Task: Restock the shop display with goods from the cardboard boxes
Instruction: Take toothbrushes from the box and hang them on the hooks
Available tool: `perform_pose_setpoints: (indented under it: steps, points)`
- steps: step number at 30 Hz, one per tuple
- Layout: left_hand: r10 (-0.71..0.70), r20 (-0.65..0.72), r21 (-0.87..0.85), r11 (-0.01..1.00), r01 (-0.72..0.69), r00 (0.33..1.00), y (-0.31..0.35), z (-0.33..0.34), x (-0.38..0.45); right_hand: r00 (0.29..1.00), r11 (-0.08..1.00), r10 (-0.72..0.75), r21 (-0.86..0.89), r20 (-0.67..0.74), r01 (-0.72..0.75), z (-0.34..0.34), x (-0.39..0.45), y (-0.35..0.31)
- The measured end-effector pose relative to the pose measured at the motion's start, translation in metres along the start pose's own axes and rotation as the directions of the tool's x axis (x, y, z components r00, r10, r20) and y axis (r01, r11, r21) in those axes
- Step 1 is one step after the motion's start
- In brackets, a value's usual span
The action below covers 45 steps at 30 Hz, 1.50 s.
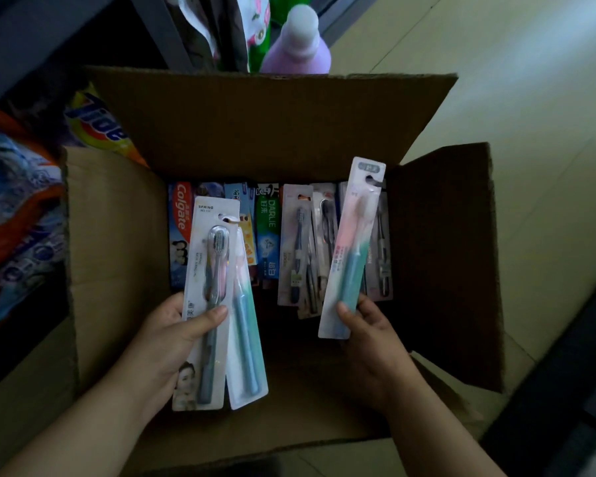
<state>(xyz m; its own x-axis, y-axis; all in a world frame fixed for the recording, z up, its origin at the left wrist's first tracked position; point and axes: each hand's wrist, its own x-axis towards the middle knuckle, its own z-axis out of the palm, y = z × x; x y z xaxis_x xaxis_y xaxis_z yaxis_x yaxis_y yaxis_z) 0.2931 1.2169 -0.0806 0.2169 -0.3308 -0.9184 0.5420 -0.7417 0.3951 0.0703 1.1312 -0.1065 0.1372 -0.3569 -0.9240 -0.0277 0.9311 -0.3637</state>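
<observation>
Open cardboard box [117, 235] on the floor, flaps folded out. Toothpaste cartons [217, 232] and carded toothbrushes [298, 246] stand on end along its far wall, likely so each can be plucked by its top.

Left hand [172, 335] grips two toothbrush packs [221, 304] fanned together over the box's near left corner, thumb pressed across the front card. Right hand [365, 332] pinches a single pink-and-teal toothbrush pack [350, 249] by its lower end, lifted clear above the standing stock, probably being gathered for hanging.
</observation>
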Motion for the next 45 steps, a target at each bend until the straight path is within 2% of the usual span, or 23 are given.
perform_pose_setpoints:
  steps: [3,7,12,17,24,31,36,40,45]
  points:
    - [0.005,0.034,-0.027,1.000,-0.004,0.999,0.010,-0.001,-0.010,0.996,0.999,-0.036,0.039,0.077,0.033,0.009,-0.018,-0.006]
    - [0.021,0.138,-0.079,0.997,-0.010,0.990,0.024,-0.001,-0.027,0.982,0.998,-0.052,-0.013,0.180,0.056,0.022,-0.039,-0.010]
    - [0.039,0.296,-0.138,0.990,0.003,0.954,0.034,-0.007,-0.041,0.927,0.998,-0.013,-0.045,0.376,0.032,0.035,-0.068,-0.004]
    - [0.038,0.388,-0.235,0.970,0.059,0.921,0.036,-0.013,-0.053,0.915,0.998,-0.034,0.054,0.402,0.014,0.050,-0.095,0.004]
    - [0.023,0.349,-0.292,0.952,0.086,0.937,0.033,-0.022,-0.082,0.921,0.992,-0.111,0.098,0.374,0.079,0.068,-0.128,0.011]
    - [-0.017,0.345,-0.237,0.966,0.104,0.938,0.025,-0.039,-0.113,0.919,0.991,-0.117,0.102,0.376,0.085,0.080,-0.160,0.021]
    - [0.007,0.340,-0.227,0.971,0.075,0.940,0.031,-0.047,-0.141,0.907,0.991,-0.126,0.095,0.401,0.095,0.087,-0.182,0.029]
    - [0.019,0.296,-0.167,0.985,0.032,0.955,0.034,-0.044,-0.155,0.931,0.993,-0.112,0.073,0.349,0.092,0.096,-0.189,0.032]
    - [-0.047,0.237,-0.133,0.988,0.080,0.970,0.032,-0.047,-0.153,0.943,0.991,-0.127,0.087,0.309,0.105,0.104,-0.189,0.038]
